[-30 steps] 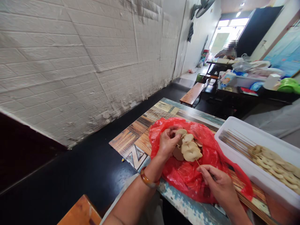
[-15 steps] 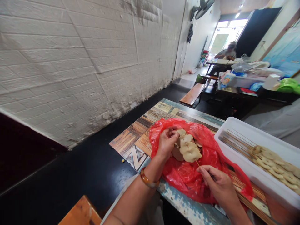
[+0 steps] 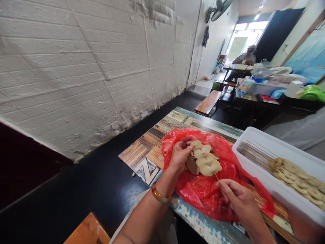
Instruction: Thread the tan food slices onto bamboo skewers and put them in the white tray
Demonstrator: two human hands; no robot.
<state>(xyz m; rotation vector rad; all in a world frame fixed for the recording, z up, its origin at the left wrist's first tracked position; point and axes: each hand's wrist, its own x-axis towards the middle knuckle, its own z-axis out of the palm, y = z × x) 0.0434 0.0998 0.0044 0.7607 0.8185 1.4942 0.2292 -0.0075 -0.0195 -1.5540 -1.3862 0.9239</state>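
Several pale, flat food slices (image 3: 208,164) are threaded on a thin wooden skewer (image 3: 216,177) above a red plastic bag (image 3: 200,196). My right hand (image 3: 237,196) is closed, pinching the skewer's near end between thumb and fingers. At the far end of the row, my left hand (image 3: 181,154) is closed on a slice, thumb against its edge; its other fingers are partly hidden. More slices lie beneath in the bag, among them a browner one (image 3: 192,167). An amber-coloured bangle (image 3: 161,195) circles my left wrist.
A white tub (image 3: 250,135) at the right holds several filled skewers (image 3: 297,176). Bare sticks (image 3: 275,225) lie on the patterned table (image 3: 154,135) near its front edge. Beyond are a wooden bench (image 3: 208,102), a cluttered table and a seated person (image 3: 245,59).
My right hand has shifted slightly right and down with the skewer, and the threaded slices have moved a little right with it. My left hand stays nearly in place.
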